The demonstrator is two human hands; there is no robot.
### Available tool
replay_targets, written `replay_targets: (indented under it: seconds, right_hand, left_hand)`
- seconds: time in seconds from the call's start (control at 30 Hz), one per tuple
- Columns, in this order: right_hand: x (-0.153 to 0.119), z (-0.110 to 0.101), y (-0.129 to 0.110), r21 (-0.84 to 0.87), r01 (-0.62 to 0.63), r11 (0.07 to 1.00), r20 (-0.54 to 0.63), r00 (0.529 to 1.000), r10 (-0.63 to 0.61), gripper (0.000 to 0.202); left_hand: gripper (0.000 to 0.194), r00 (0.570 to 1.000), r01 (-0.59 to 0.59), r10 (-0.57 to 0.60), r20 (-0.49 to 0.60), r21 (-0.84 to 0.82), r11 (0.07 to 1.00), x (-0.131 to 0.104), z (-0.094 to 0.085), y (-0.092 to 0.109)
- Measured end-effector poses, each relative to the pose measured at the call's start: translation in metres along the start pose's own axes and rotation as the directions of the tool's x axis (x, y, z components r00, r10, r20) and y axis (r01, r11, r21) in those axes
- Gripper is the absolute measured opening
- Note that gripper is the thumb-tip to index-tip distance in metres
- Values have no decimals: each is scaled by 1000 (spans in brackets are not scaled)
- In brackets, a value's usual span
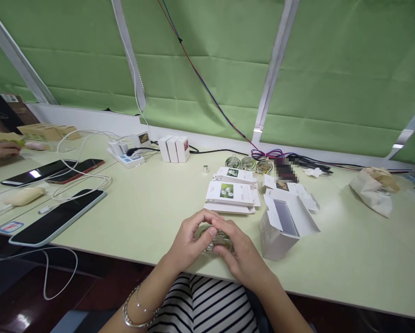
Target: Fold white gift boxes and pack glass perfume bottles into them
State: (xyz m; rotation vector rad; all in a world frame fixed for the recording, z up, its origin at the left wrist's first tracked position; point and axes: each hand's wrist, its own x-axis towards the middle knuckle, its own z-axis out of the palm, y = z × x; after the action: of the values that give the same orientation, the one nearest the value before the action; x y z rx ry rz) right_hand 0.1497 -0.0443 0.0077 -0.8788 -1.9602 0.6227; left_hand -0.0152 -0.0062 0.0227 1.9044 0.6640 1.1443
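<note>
Clear rounded glass thing (219,240) between two hands.
The left hand (190,240) and right hand (241,252) hold it with bent fingers, near an open white cardboard box (278,236).

Two hands (188,243) and one glass object (218,239) at lower centre; three phones (59,219) at left; three adjacent upright white boxes (173,149) near centre; three round bottles (248,163) right of centre.

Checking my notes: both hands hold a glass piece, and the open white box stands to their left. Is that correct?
Wrong side: in the head view, the left hand and right hand do hold the glass piece, but the open white box stands to their right.
</note>
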Motion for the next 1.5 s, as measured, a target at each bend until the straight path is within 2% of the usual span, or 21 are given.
replay_targets:
  seconds: [0.77, 1.2, 1.5]
  right_hand:
    - [0, 0, 4, 35, 13, 999, 9, 1000, -13, 58]
    - [-2, 1, 2, -44, 20, 999, 12, 1000, -20, 57]
    - [1, 0, 1, -22, 20, 1000, 8, 1000, -20, 58]
  left_hand:
    - [20, 1000, -10, 10, 4, 8, 1000, 1, 0, 0]
    - [19, 1000, -25, 25, 16, 14, 1000, 2, 1, -1]
    - [18, 999, -26, 26, 19, 5, 1000, 1, 0, -1]
